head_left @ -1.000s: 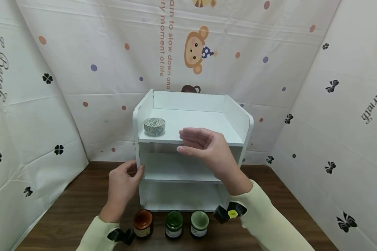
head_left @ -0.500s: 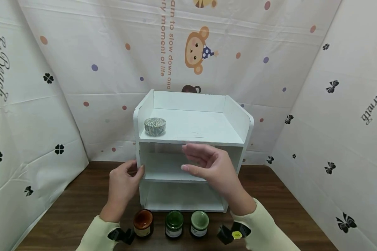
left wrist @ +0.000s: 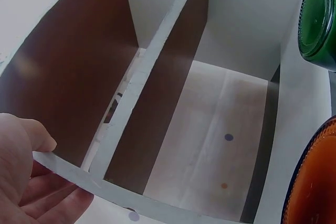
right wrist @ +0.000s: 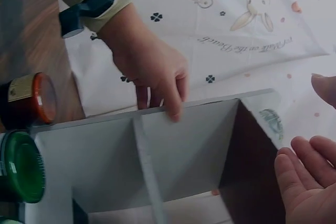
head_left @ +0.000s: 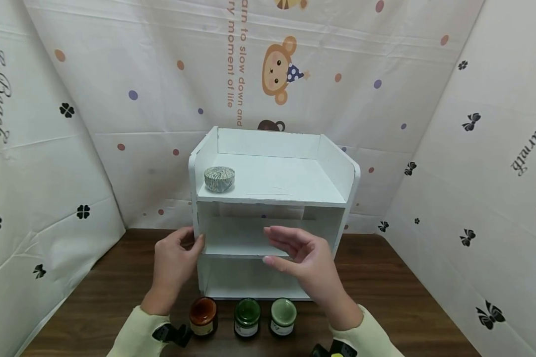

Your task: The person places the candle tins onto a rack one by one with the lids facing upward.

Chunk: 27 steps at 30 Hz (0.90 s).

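Observation:
My left hand [head_left: 175,260] grips the left side panel of a white wooden shelf unit [head_left: 277,171]. In the left wrist view its thumb lies over the panel's front edge and the fingers [left wrist: 73,205] curl round the outer side. My right hand [head_left: 310,265] hovers before the lower compartments, holding nothing, with fingers loosely bent and thumb apart. On the top board, at the left, sits a round patterned tin [head_left: 219,179]. Three lidded jars stand in a row before the unit: an orange-brown jar [head_left: 203,316], a dark green jar [head_left: 247,317] and a pale green jar [head_left: 283,316].
The shelf unit stands on a dark wooden table [head_left: 393,297]. Behind it hangs a white printed cloth [head_left: 161,99] with dots and animals, and more cloth [head_left: 464,163] closes off both sides. The two lower compartments face me.
My right hand has come down from the top board's front edge to the level of the lower compartments. The left hand, the tin and the jars have stayed put.

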Each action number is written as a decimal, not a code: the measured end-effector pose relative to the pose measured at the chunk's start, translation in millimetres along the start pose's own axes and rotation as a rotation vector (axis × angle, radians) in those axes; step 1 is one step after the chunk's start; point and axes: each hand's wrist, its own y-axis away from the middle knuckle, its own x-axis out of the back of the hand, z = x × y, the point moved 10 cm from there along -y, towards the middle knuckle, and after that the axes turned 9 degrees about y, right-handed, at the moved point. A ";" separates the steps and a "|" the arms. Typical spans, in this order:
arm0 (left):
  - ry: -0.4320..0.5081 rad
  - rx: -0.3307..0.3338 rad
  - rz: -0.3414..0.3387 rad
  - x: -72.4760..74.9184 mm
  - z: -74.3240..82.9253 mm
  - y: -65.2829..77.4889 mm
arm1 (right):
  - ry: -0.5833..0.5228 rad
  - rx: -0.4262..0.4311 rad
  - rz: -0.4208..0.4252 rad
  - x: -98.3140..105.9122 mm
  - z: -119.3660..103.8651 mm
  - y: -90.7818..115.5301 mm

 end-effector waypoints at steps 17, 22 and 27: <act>-0.017 0.016 -0.001 -0.8 -1.5 0.9 | -0.020 0.115 0.031 6.2 34.1 30.1; -0.017 0.012 0.002 -0.7 -1.4 0.9 | -0.047 0.149 0.052 9.6 41.5 36.4; -0.012 0.014 0.001 -0.6 -1.4 1.0 | -0.045 0.127 0.068 11.6 51.4 43.0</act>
